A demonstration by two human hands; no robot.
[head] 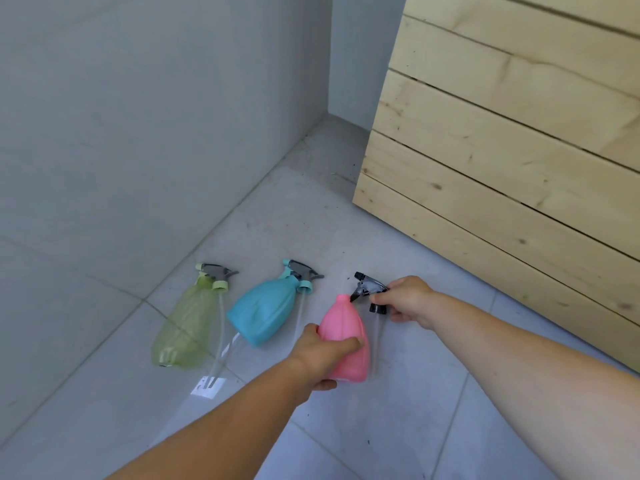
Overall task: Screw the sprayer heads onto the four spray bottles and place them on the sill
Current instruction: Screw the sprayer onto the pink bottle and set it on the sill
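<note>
Head view: left hand [320,355] wraps the pink bottle [346,341] on the near floor, steadying it; right hand [403,299] pinches the black sprayer head [369,289] beside its neck (not yet threaded).

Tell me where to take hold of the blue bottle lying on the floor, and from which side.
Grip the blue bottle around its wide lower body, coming from above. It lies flat on the tiled floor, and its loose sprayer head rests by the narrow neck, so the broad belly probably gives the firmest, clearest hold.
</note>
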